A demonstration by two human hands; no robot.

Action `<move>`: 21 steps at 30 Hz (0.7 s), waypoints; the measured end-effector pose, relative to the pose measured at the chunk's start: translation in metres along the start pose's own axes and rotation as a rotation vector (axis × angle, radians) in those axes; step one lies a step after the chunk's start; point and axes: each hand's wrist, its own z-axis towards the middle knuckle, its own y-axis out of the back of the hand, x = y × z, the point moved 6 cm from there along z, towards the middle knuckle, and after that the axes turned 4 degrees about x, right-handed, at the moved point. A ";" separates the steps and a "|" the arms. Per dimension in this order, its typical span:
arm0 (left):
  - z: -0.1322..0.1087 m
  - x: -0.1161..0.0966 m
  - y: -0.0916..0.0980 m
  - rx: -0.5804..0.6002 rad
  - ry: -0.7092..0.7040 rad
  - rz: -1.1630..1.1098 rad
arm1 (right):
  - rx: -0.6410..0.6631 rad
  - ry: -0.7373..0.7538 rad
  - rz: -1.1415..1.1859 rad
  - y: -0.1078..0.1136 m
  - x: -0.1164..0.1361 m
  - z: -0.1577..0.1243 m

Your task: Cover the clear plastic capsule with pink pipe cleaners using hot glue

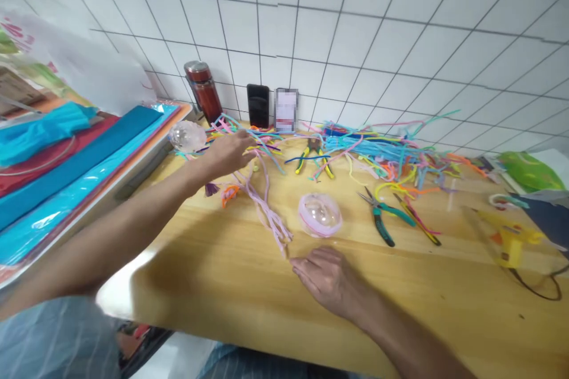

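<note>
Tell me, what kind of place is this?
Probably a craft workspace: a wooden table against a white tiled wall, heaped with coloured pipe cleaners, with pliers and a yellow glue gun lying on it.

The dome (320, 214) lies between the pipe-cleaner bundle (267, 207) and the pliers (382, 216), behind the right hand (329, 281).

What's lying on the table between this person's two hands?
In the head view, a bundle of pale pink pipe cleaners stretches across the wooden table from the left hand almost to the right hand.
</note>
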 end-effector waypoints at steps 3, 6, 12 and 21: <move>-0.055 -0.002 -0.022 0.173 -0.094 -0.045 | -0.002 0.010 0.010 0.001 0.003 0.002; -0.093 0.007 -0.044 0.296 -0.008 -0.037 | 0.006 0.009 0.017 0.001 0.003 0.003; -0.090 0.029 -0.055 0.228 0.125 -0.264 | 0.025 0.009 0.021 -0.003 0.001 0.002; -0.048 0.067 -0.024 0.091 0.273 -1.186 | 0.036 0.019 0.002 -0.004 0.001 0.001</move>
